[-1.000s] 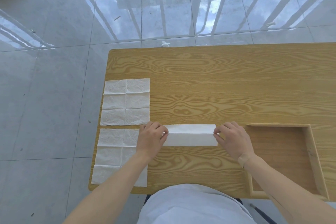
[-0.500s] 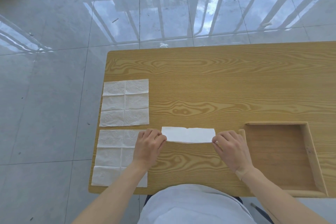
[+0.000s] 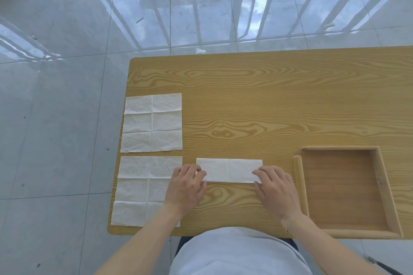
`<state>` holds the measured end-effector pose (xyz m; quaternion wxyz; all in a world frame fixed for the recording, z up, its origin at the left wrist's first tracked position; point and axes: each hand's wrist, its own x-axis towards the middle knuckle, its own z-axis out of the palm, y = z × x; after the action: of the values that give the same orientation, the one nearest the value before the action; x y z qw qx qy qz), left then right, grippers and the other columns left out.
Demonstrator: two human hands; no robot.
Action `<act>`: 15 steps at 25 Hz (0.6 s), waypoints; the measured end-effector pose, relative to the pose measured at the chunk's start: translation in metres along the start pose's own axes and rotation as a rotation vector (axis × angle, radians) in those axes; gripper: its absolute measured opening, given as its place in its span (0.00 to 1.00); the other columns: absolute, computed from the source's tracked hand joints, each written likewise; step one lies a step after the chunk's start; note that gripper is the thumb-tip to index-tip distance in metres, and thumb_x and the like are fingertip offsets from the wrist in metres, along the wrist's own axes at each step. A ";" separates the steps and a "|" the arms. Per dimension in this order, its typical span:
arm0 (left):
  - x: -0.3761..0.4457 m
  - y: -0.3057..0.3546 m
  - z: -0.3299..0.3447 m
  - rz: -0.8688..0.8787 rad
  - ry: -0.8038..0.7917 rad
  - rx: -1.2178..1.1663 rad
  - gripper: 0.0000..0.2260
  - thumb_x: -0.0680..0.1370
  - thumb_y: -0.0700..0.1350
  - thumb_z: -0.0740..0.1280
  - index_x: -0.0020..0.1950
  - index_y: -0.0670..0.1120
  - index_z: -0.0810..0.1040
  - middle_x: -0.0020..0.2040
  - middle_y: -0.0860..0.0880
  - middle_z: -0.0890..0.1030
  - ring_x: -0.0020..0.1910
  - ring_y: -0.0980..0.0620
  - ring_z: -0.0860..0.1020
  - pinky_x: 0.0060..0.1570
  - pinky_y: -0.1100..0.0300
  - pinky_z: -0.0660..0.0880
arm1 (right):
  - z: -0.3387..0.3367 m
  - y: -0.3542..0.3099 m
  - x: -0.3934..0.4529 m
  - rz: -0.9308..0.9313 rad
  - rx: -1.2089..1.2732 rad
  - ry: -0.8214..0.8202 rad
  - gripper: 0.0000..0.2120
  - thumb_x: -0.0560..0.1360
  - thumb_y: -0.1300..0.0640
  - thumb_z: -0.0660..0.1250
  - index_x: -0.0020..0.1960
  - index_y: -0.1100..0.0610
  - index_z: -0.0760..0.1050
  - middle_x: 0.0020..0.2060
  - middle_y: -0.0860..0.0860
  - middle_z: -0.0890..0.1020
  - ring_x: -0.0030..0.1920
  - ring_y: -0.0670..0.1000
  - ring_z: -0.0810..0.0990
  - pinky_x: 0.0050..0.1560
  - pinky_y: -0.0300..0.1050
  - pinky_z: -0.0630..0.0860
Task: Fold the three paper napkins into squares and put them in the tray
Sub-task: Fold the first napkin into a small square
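Pressing flat, your left hand [image 3: 186, 187] and right hand [image 3: 276, 190] are lying open on the ends of the folded napkin [image 3: 230, 170], which is sitting on the counter [image 3: 268, 105] beside the tray [image 3: 300, 185]. Next: folding it in half into a square.

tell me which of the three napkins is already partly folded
The narrow strip napkin between both hands, left of the tray. The other two lie fully open by the table's left edge.
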<state>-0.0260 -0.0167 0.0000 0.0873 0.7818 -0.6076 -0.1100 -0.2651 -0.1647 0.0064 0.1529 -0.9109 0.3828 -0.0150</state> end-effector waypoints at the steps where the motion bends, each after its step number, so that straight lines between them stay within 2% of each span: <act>1: 0.002 0.005 0.003 0.014 0.002 -0.018 0.10 0.76 0.49 0.67 0.55 0.47 0.79 0.54 0.48 0.79 0.54 0.47 0.76 0.53 0.52 0.72 | 0.004 -0.008 0.001 -0.027 -0.008 0.009 0.14 0.75 0.55 0.66 0.60 0.53 0.77 0.58 0.50 0.80 0.62 0.56 0.76 0.55 0.53 0.74; 3: 0.007 0.018 0.014 0.041 -0.024 -0.026 0.17 0.80 0.51 0.62 0.65 0.45 0.75 0.65 0.45 0.76 0.66 0.44 0.72 0.64 0.49 0.69 | 0.014 -0.024 0.005 -0.069 -0.038 -0.025 0.20 0.78 0.54 0.59 0.69 0.56 0.71 0.67 0.52 0.75 0.71 0.59 0.69 0.65 0.59 0.70; 6: 0.013 0.040 0.032 0.037 -0.129 0.010 0.25 0.84 0.54 0.50 0.78 0.42 0.59 0.79 0.44 0.58 0.78 0.45 0.54 0.75 0.45 0.54 | 0.029 -0.041 0.013 -0.050 -0.092 -0.162 0.26 0.80 0.52 0.52 0.77 0.56 0.58 0.77 0.52 0.61 0.77 0.60 0.54 0.73 0.65 0.55; 8: 0.016 0.047 0.041 0.002 -0.177 0.021 0.28 0.84 0.56 0.45 0.79 0.42 0.51 0.81 0.44 0.50 0.79 0.46 0.47 0.75 0.46 0.48 | 0.037 -0.042 0.016 -0.035 -0.119 -0.213 0.29 0.80 0.48 0.52 0.78 0.55 0.53 0.78 0.52 0.56 0.78 0.60 0.49 0.73 0.66 0.51; 10: 0.016 0.049 0.047 -0.009 -0.218 0.038 0.29 0.84 0.58 0.43 0.80 0.42 0.48 0.81 0.45 0.46 0.79 0.47 0.45 0.74 0.46 0.47 | 0.044 -0.037 0.016 -0.043 -0.137 -0.239 0.30 0.80 0.45 0.50 0.79 0.54 0.49 0.79 0.51 0.52 0.78 0.59 0.46 0.73 0.67 0.50; 15: 0.014 0.041 0.056 -0.026 -0.253 0.047 0.30 0.83 0.60 0.42 0.80 0.43 0.46 0.81 0.47 0.45 0.79 0.48 0.45 0.74 0.45 0.47 | 0.058 -0.026 0.016 -0.015 -0.139 -0.239 0.30 0.81 0.38 0.43 0.79 0.49 0.43 0.79 0.47 0.47 0.78 0.57 0.43 0.74 0.66 0.48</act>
<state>-0.0761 -0.0405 -0.0442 -0.0096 0.7712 -0.6061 -0.1943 -0.2276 -0.1430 -0.0424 0.1340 -0.9174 0.3552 0.1190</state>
